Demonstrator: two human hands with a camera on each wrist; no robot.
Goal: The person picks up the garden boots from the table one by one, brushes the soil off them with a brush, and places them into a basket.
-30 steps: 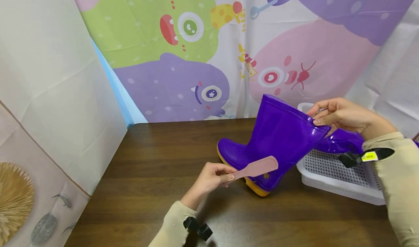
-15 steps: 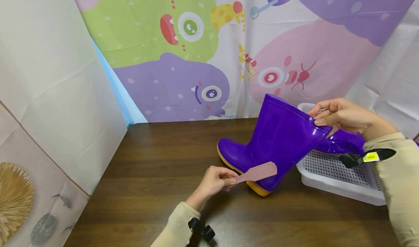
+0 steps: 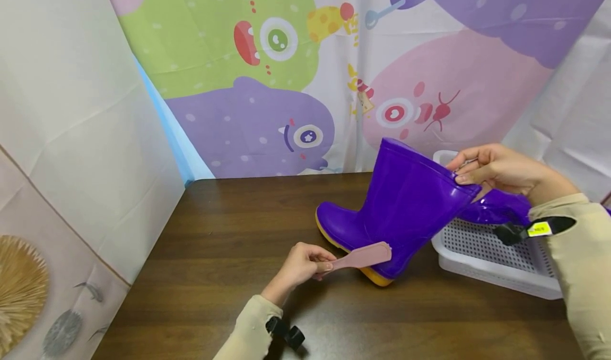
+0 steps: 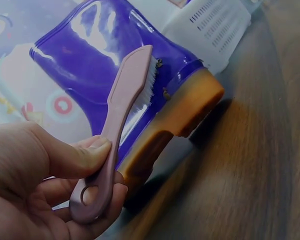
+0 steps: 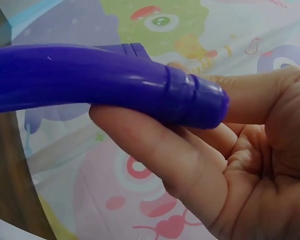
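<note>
A purple rain boot (image 3: 406,201) with a yellow-orange sole leans back over the table, toe pointing left. My right hand (image 3: 501,169) pinches the top rim of its shaft; in the right wrist view the rim (image 5: 195,100) lies between thumb and fingers. My left hand (image 3: 300,264) grips a pink brush (image 3: 365,256) by its handle. White bristles (image 4: 146,92) face the boot's side just above the heel, as the left wrist view shows. Small dark brown bits (image 4: 166,93) cling to the boot beside the bristles.
To the right stands a white perforated basket (image 3: 496,278) holding another purple boot (image 3: 496,206), partly behind my right hand. The brown wooden table (image 3: 215,275) ends at a cartoon-printed cloth (image 3: 267,126) at the back. A pale cloth panel (image 3: 71,111) hangs along the left.
The brush in my left hand has moved down and slightly left along the boot's lower side. The boot and my right hand have barely shifted.
</note>
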